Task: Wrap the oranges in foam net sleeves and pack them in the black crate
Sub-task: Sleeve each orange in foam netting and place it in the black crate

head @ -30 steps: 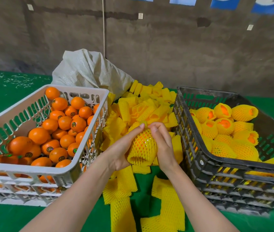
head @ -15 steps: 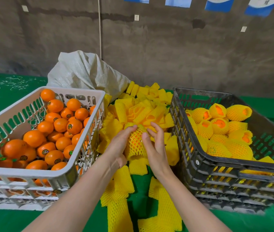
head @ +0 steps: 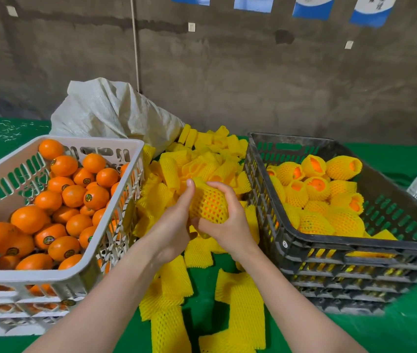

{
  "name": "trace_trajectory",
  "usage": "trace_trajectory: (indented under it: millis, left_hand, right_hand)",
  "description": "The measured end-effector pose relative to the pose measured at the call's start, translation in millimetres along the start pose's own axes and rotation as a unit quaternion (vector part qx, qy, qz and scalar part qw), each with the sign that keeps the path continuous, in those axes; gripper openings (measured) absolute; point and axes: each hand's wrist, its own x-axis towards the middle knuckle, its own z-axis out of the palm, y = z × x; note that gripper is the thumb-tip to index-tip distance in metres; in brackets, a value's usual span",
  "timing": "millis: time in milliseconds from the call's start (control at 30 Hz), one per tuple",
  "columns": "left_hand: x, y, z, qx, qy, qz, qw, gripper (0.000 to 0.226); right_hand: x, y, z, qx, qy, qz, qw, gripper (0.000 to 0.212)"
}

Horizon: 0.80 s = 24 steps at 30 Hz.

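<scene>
Right hand (head: pixel 229 226) has now curled its fingers over the sleeved orange (head: pixel 210 203), left hand (head: pixel 173 226) gripping too, mid-frame above loose sleeves (head: pixel 243 309); white crate (head: pixel 57 276) left, black crate (head: pixel 329 263) right

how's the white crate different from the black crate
The white crate holds bare oranges with stickers; the black crate holds oranges in yellow foam sleeves. The white crate sits left of the loose sleeve pile, the black crate right of it. Both are slotted plastic crates on the green table.
</scene>
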Motion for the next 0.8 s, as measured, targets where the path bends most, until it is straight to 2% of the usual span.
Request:
trace_trajectory:
  millis: [133,233,267,367,467,533,600,667,700,733,800]
  left_hand:
    - [9,-5,14,-0.018,0.027,0.037,0.999,0.047]
    - [18,-15,30,0.029,0.083,0.090,0.992,0.022]
    - [21,-19,36,0.062,0.089,0.117,0.987,0.020]
    - [32,-30,58,0.196,0.082,0.200,0.956,0.021]
    - [44,-40,86,0.307,0.074,0.297,0.901,0.012]
    - [50,-46,105,0.366,0.051,0.357,0.858,0.023]
    - [55,-51,121,0.445,0.001,0.372,0.815,0.030]
    - [61,-57,128,0.535,-0.051,0.365,0.760,0.026]
    - [63,-58,128,0.557,-0.063,0.365,0.743,0.023]
    - [64,-59,128,0.560,-0.065,0.367,0.740,0.020]
    - [65,-59,125,0.550,-0.058,0.370,0.746,0.017]
  right_hand:
    - [8,-3,-18,0.032,0.072,-0.006,0.997,0.053]
    - [15,-5,-36,0.038,0.113,-0.023,0.993,0.051]
    - [16,-5,-42,0.033,0.124,-0.028,0.991,0.051]
    - [20,-6,-65,0.025,0.162,-0.038,0.986,0.052]
    - [22,-8,-96,-0.007,0.202,-0.070,0.977,0.055]
    - [24,-10,-119,-0.052,0.240,-0.074,0.966,0.057]
    - [28,-9,-145,-0.109,0.267,-0.059,0.956,0.056]
    - [35,-6,-171,-0.207,0.256,-0.019,0.944,0.058]
    - [40,-3,-184,-0.273,0.231,0.018,0.934,0.060]
    - [44,0,-195,-0.347,0.196,0.065,0.915,0.062]
    - [50,11,-210,-0.479,0.120,0.159,0.855,0.066]
